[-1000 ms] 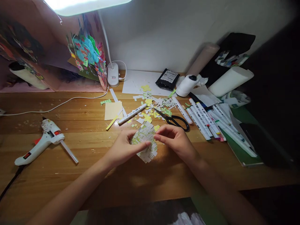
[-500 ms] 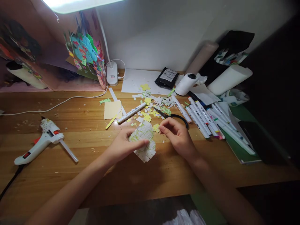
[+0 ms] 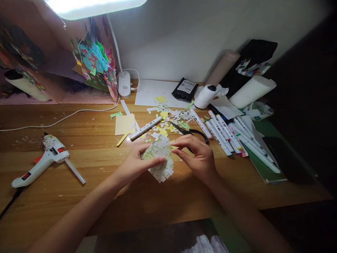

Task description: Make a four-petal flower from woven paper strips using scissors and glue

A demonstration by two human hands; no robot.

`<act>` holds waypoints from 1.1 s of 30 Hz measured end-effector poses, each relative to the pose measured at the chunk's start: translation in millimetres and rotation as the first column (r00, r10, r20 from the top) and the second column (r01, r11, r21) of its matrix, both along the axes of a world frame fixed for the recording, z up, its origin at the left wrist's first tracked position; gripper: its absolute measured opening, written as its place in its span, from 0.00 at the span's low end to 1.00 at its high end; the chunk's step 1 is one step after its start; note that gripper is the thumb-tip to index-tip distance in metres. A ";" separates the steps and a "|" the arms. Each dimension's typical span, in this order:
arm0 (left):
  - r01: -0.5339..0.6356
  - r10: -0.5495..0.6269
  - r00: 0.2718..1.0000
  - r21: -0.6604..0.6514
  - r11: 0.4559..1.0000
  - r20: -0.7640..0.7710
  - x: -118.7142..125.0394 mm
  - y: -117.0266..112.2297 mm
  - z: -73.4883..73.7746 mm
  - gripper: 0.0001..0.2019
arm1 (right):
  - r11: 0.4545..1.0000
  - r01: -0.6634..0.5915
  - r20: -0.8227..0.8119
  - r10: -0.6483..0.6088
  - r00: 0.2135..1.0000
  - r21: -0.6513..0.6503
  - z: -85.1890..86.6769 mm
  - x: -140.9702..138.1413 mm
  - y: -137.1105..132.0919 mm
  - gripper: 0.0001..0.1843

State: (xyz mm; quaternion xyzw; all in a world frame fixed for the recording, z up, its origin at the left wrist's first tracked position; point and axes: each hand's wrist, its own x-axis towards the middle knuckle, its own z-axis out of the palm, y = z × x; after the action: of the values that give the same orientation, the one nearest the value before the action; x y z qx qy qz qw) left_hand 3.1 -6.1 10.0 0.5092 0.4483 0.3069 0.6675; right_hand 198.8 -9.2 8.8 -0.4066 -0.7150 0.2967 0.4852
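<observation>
A small sheet woven from white and yellow-green paper strips (image 3: 159, 153), with uneven edges, is held tilted above the table. My left hand (image 3: 135, 161) grips its left side, thumb flat across the front and the other fingers mostly hidden behind. The thumb and index fingertip of my right hand (image 3: 196, 154) close on the sheet's right edge; any small strip between them is too fine to make out. Just beyond my right hand lie black-handled scissors (image 3: 198, 133), their blades among paper scraps (image 3: 184, 117). A white marker (image 3: 146, 129) rests behind the sheet.
A white glue gun (image 3: 42, 161) lies at the left, its cord running off the front. Several markers (image 3: 223, 135) are grouped at the right. A pale yellow paper square (image 3: 124, 124), black packet (image 3: 185, 89) and white bottle (image 3: 206, 96) are farther back.
My right hand has moved left, bringing its thumb and index fingertip to the woven sheet's right edge. My left hand keeps hold of the sheet. The camera view has shifted slightly.
</observation>
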 end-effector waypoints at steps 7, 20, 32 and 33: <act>0.038 -0.034 0.998 0.086 0.996 -0.046 -0.4 0.5 -4.5 0.12 | 1.000 0.010 -0.011 -0.010 1.000 -0.006 -1.9 -2.2 0.5 0.05; 0.073 -0.068 0.997 0.114 0.991 -0.044 -0.6 0.2 -2.4 0.10 | 0.946 -0.047 -0.205 -0.021 0.979 -0.320 -2.1 -4.3 -1.2 0.08; -0.174 0.206 0.967 -0.206 0.963 0.149 7.8 -2.8 -3.5 0.19 | 0.830 -0.166 -0.394 -0.069 0.916 -0.533 -11.1 -12.0 2.6 0.12; -0.177 0.220 0.961 -0.242 0.954 0.165 8.3 -3.7 -4.1 0.19 | 0.832 -0.169 -0.370 -0.047 0.928 -0.529 -11.2 -11.3 4.2 0.13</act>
State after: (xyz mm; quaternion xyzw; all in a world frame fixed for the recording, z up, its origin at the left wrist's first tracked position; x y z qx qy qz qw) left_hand 11.4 -9.8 5.9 0.3507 0.4633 0.3671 0.7264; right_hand 187.5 -5.0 -2.4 -0.4426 -0.5079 0.5766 0.4623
